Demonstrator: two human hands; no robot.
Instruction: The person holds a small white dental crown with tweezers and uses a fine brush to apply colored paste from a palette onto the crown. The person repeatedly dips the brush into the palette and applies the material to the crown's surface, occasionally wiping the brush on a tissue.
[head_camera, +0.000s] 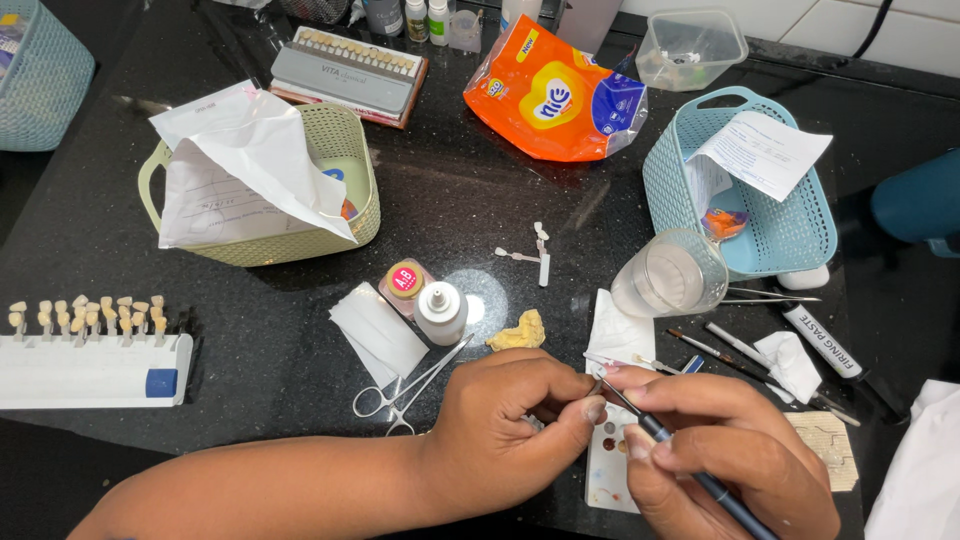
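Holding a thin dark-handled brush (690, 468) pen-style, the right hand (725, 455) has its fingers clamped on the shaft, tip aimed up-left at the left hand (515, 415). Left fingers are pinched together on sth tiny at the fingertips, too small to tell what, right at the brush tip. Both hands sit low centre over the black surface (450, 190), above a white mixing palette (607, 470) w/ small colour spots, partly hidden under them.

Just left of the left hand: metal forceps (405, 385), handles twd the near edge. Behind them a small white dropper bottle (440, 312), a round pink-lidded jar (404, 280) touching it, folded white paper (378, 330), a yellowish lump (520, 331). Clear glass of water (670, 275) stands beyond the right hand, w/ more brushes (735, 350) & tissue (790, 362) beside it. Far left: tooth shade guide (90, 350). Green basket (355, 150) w/ papers back left, blue basket (790, 225) back right, orange packet (555, 95) btwn them.
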